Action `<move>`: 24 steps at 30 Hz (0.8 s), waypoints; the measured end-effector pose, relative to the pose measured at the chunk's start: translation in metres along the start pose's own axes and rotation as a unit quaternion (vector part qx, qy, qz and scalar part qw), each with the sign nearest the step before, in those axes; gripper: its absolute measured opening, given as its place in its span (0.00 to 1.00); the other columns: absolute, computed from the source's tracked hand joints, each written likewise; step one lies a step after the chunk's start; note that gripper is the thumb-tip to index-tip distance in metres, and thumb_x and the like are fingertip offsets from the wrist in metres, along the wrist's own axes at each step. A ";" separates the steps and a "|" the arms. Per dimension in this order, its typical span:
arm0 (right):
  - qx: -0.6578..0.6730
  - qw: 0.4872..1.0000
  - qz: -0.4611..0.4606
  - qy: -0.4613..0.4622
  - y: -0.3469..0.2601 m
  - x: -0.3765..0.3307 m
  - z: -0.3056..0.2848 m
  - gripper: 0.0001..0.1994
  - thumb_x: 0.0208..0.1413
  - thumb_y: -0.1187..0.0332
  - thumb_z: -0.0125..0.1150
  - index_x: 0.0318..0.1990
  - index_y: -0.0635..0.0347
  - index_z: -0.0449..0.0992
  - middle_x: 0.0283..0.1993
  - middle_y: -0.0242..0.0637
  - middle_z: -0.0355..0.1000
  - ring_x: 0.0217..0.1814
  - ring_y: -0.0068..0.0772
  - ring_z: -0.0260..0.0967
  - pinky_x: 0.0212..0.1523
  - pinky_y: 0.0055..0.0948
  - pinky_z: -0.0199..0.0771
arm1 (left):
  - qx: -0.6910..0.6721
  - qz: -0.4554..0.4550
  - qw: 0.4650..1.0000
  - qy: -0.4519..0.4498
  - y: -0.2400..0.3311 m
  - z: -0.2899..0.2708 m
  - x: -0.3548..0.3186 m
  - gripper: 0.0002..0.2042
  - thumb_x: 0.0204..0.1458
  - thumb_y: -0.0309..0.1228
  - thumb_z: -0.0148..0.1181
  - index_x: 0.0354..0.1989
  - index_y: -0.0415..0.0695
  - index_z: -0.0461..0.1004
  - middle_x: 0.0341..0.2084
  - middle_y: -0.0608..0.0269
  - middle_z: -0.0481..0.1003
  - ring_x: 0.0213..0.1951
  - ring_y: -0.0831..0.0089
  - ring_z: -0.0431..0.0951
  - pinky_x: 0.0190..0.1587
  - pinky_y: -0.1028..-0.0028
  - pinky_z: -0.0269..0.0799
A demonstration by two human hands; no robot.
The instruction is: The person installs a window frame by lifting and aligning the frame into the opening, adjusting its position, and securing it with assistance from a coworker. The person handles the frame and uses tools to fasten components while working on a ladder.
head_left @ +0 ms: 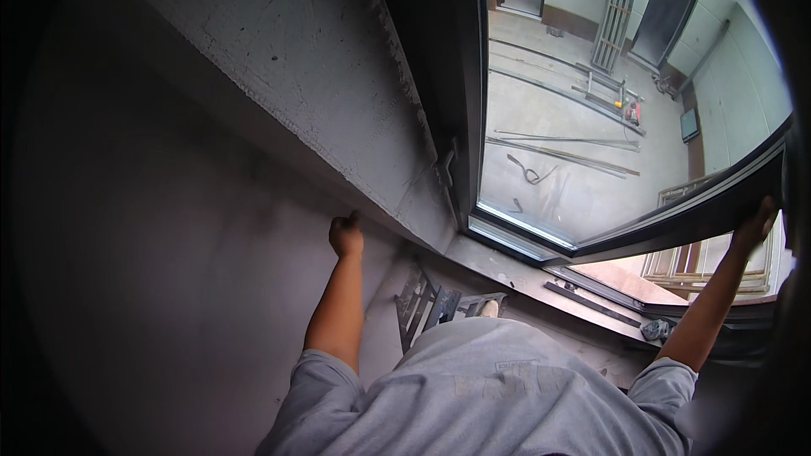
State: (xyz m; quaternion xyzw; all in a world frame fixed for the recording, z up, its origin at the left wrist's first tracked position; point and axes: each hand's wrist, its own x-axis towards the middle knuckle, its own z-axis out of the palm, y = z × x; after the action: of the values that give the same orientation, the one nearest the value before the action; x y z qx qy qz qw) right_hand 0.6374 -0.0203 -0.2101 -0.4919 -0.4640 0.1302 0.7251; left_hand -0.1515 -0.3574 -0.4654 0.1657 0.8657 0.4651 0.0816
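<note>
A dark-framed glass window sash (676, 236) stands to my right, swung away from its opening. My right hand (754, 226) is closed on the sash's outer edge, with part of the fingers lost in shadow. To the left, my left hand (345, 235) is raised at the lower edge of the rough grey window reveal (338, 76). Its fingers are curled, and whatever they might hold is hidden. A dark handle (449, 165) shows on the upright frame between the reveal and the glass.
Below me is a metal stepladder (431, 300), with a foot (490, 309) on it. The sill (507, 266) carries a dark strip (591, 302) and a crumpled grey bag (655, 331). Through the glass are long metal bars (566, 150) on the floor and a leaning ladder (615, 21).
</note>
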 end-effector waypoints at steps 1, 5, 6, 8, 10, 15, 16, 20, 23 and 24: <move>-0.006 1.000 -0.004 -0.004 -0.006 0.000 0.003 0.31 0.58 0.47 0.58 0.60 0.62 0.65 0.55 0.42 0.68 0.56 0.37 0.66 0.57 0.32 0.66 | -0.049 -0.099 0.993 -0.050 -0.007 -0.001 -0.004 0.14 0.53 0.36 0.65 0.25 0.42 0.68 0.19 0.64 0.71 0.20 0.73 0.70 0.24 0.71 0.67; 0.084 0.996 -0.005 -0.009 -0.044 -0.022 0.025 0.29 0.59 0.47 0.56 0.59 0.60 0.67 0.55 0.42 0.69 0.57 0.38 0.66 0.59 0.36 0.66 | -0.073 -0.178 0.956 -0.219 -0.067 -0.006 -0.074 0.11 0.53 0.35 0.64 0.26 0.45 0.69 0.17 0.67 0.71 0.17 0.77 0.70 0.19 0.76 0.65; 0.104 0.994 -0.011 -0.012 -0.042 -0.019 0.022 0.29 0.59 0.47 0.56 0.60 0.59 0.67 0.55 0.42 0.69 0.57 0.39 0.67 0.60 0.38 0.66 | -0.028 -0.169 0.952 -0.253 -0.083 -0.009 -0.102 0.11 0.53 0.34 0.64 0.25 0.45 0.69 0.18 0.66 0.72 0.17 0.77 0.70 0.20 0.75 0.65; 0.195 0.978 0.049 -0.061 -0.038 -0.006 0.009 0.28 0.60 0.46 0.54 0.60 0.57 0.68 0.56 0.41 0.70 0.58 0.41 0.67 0.61 0.40 0.66 | 0.147 -0.137 0.925 -0.323 -0.161 -0.013 -0.158 0.15 0.50 0.42 0.65 0.33 0.41 0.75 0.26 0.55 0.79 0.29 0.63 0.79 0.37 0.65 0.74; 0.334 0.908 0.150 -0.201 -0.034 0.004 -0.009 0.29 0.60 0.45 0.53 0.60 0.56 0.68 0.57 0.40 0.70 0.59 0.42 0.67 0.61 0.43 0.66 | 0.224 -0.175 0.888 -0.362 -0.194 -0.028 -0.219 0.20 0.47 0.46 0.65 0.37 0.40 0.76 0.32 0.50 0.80 0.38 0.56 0.80 0.44 0.63 0.74; 0.348 0.870 0.189 -0.292 0.009 -0.040 -0.013 0.27 0.63 0.49 0.46 0.62 0.56 0.67 0.58 0.40 0.71 0.61 0.44 0.66 0.62 0.48 0.65 | 0.261 -0.289 0.819 -0.422 -0.244 -0.041 -0.304 0.36 0.47 0.52 0.64 0.54 0.30 0.69 0.53 0.36 0.71 0.57 0.47 0.70 0.60 0.61 0.65; 0.335 0.879 0.169 -0.294 -0.002 -0.064 0.001 0.26 0.63 0.49 0.44 0.61 0.57 0.67 0.58 0.40 0.71 0.61 0.44 0.66 0.63 0.48 0.65 | 0.253 -0.295 0.817 -0.427 -0.245 -0.041 -0.309 0.39 0.46 0.53 0.64 0.57 0.30 0.66 0.56 0.36 0.68 0.59 0.47 0.69 0.61 0.61 0.64; 0.354 0.800 0.203 -0.441 -0.010 -0.039 -0.005 0.28 0.62 0.48 0.42 0.63 0.56 0.65 0.61 0.42 0.68 0.63 0.46 0.65 0.65 0.49 0.61 | 0.265 -0.249 0.833 -0.417 -0.254 -0.022 -0.319 0.45 0.41 0.56 0.68 0.60 0.31 0.61 0.57 0.35 0.66 0.58 0.46 0.68 0.60 0.60 0.65; 0.344 0.758 0.189 -0.521 -0.040 -0.051 0.020 0.29 0.64 0.47 0.39 0.65 0.56 0.63 0.63 0.42 0.66 0.65 0.47 0.62 0.66 0.51 0.60 | 0.227 -0.253 0.834 -0.436 -0.262 -0.004 -0.321 0.44 0.38 0.54 0.72 0.55 0.29 0.64 0.51 0.34 0.71 0.53 0.44 0.73 0.55 0.59 0.70; 0.345 0.750 0.179 -0.535 -0.046 -0.050 0.025 0.29 0.64 0.47 0.38 0.65 0.56 0.63 0.63 0.42 0.66 0.66 0.47 0.62 0.66 0.51 0.60 | 0.204 -0.231 0.849 -0.429 -0.268 -0.003 -0.322 0.41 0.37 0.53 0.73 0.50 0.29 0.66 0.47 0.34 0.73 0.49 0.44 0.76 0.51 0.58 0.72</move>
State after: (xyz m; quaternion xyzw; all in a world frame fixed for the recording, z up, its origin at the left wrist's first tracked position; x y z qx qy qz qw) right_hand 0.5780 -0.0602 -0.1967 -0.1318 -0.6032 0.6507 0.4419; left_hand 0.0908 -0.6135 -0.6909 0.1564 0.8334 0.1287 0.5143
